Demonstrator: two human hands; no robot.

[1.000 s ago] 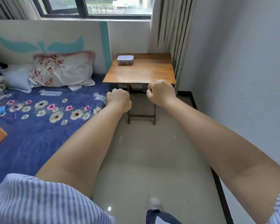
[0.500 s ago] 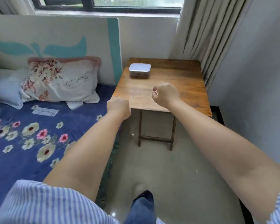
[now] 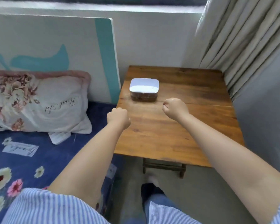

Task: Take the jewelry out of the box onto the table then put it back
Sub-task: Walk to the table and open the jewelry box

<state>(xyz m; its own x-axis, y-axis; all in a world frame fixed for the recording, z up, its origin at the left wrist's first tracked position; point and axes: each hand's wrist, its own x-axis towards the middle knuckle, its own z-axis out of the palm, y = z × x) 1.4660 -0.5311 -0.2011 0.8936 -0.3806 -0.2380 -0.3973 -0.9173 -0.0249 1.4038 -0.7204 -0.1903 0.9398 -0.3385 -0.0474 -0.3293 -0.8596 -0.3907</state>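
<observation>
A small jewelry box (image 3: 143, 89) with a white lid and a dark clear body sits closed on the far left part of a wooden table (image 3: 176, 126). No jewelry shows outside it. My left hand (image 3: 118, 118) is a closed fist over the table's left edge, nearer to me than the box. My right hand (image 3: 174, 108) is also a fist, just right of the box and a little in front of it. Neither hand touches the box or holds anything.
A bed with a blue flowered sheet (image 3: 31, 159) and a floral pillow (image 3: 37, 101) lies left of the table. A white and teal headboard (image 3: 63, 50) stands behind it. Curtains (image 3: 241, 46) hang at the table's right, a grey wall beyond.
I have walked up to the table, so the table and box are much closer and larger. Both fists stay closed and now hover over the tabletop near the box.
</observation>
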